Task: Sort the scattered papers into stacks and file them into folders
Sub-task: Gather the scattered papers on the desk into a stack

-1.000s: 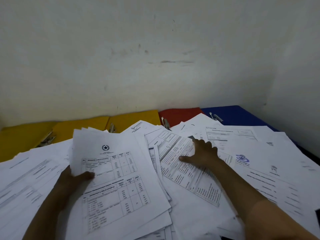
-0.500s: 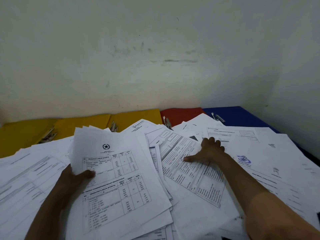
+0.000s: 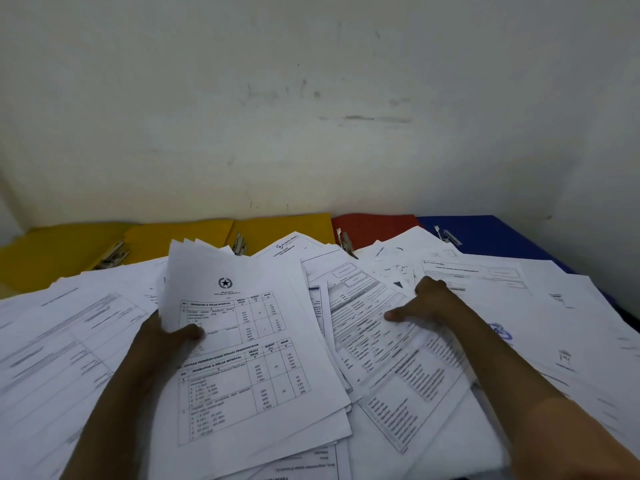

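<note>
Left hand (image 3: 162,336) grasping a sheaf of table-printed sheets (image 3: 242,348), thumb on top; right hand (image 3: 427,303) resting flat, fingers extended, on a form (image 3: 377,344) amid scattered papers (image 3: 554,323); yellow (image 3: 180,237), red (image 3: 374,225) and blue folders (image 3: 491,233) line the wall behind

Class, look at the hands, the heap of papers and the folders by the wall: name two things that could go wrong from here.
1. The left hand grips its stack by one edge only, thumb on top; the fanned sheets could slip and mix back into the heap.
2. The right hand rests on a loose form overlapping others; pulling it may drag neighbours along or crease it.
</note>
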